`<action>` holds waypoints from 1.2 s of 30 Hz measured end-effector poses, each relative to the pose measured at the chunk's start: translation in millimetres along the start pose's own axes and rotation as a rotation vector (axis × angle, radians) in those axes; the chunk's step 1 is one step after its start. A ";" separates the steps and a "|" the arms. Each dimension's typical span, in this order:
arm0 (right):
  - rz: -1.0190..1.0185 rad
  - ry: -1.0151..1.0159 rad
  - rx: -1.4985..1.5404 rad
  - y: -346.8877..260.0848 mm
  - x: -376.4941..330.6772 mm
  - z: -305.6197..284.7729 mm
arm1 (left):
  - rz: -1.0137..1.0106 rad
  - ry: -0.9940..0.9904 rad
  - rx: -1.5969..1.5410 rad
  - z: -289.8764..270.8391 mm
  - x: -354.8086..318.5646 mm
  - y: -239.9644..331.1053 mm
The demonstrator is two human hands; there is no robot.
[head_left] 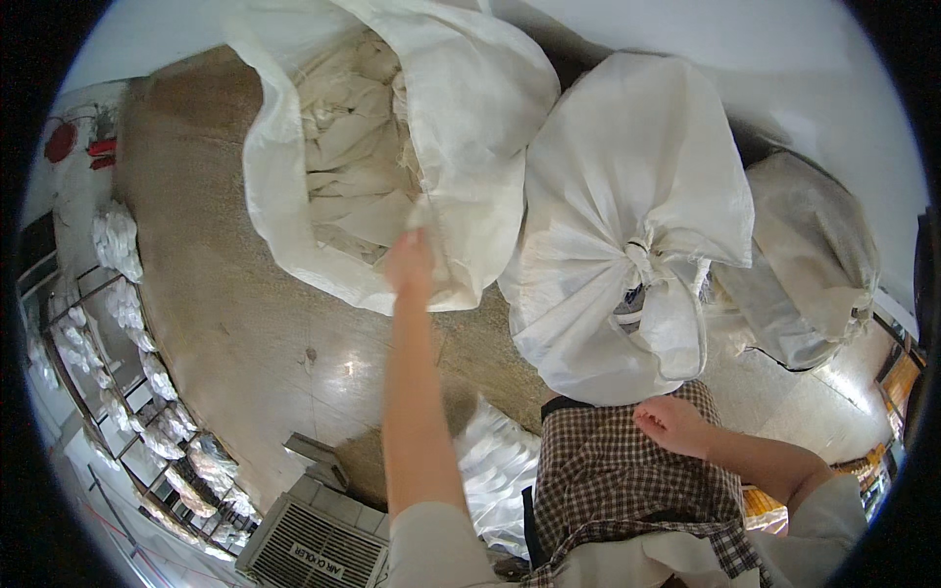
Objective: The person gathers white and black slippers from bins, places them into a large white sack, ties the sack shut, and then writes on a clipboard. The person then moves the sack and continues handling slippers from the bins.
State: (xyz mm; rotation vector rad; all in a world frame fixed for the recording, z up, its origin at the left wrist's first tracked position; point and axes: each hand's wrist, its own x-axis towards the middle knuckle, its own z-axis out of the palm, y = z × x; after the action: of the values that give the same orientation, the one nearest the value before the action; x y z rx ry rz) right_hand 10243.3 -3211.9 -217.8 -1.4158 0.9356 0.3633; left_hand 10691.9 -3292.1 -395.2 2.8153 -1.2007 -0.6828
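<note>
A large open white woven sack stands ahead, with crumpled off-white cloth pieces inside. My left arm stretches out to its near rim. My left hand is at the sack's mouth, smeared by motion. Something pale is at its fingertips; I cannot tell whether the hand grips it or only passes in front of the sack. My right hand is curled closed with nothing visible in it, in front of my brown checked apron. Just beyond it stands a tied white sack, its neck knotted.
A greyish full sack leans at the far right by the white wall. An air cooler stands at the lower left. Racks with plastic-wrapped bundles line the left side. Clear plastic wrapping lies beside my apron on the brown floor.
</note>
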 end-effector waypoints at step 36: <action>-0.882 1.811 1.948 270.8 -630.5 201.2 | 1.729 -0.554 -0.266 -63.0 -733.2 430.6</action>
State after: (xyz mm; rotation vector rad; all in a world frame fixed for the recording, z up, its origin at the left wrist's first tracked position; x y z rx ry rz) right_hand 9730.7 -2783.7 37.8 0.2854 1.0438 -2.2352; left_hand 9972.5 -3101.7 20.9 0.5845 -2.4919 -1.1034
